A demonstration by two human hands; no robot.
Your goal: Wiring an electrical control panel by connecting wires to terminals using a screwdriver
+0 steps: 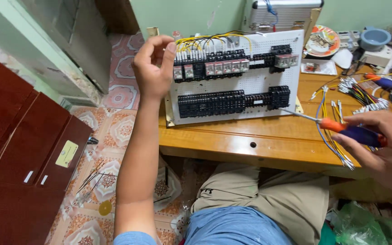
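Wooden worktop (232, 140) fills mid-frame, tiled floor at left. One white perforated panel (237, 77) stands centre-top, tilted back, carrying two rows of black relay blocks (232, 102). Left hand (153, 68) sits at the panel's upper-left corner, fingers curled, pinching at the yellow wires (191, 41); can't tell if it grips one. Right hand (382, 145), lower right, holds one screwdriver (341, 128), shaft pointing left toward the panel.

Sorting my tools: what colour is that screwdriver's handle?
Screwdriver: orange and purple-blue handle, head view.
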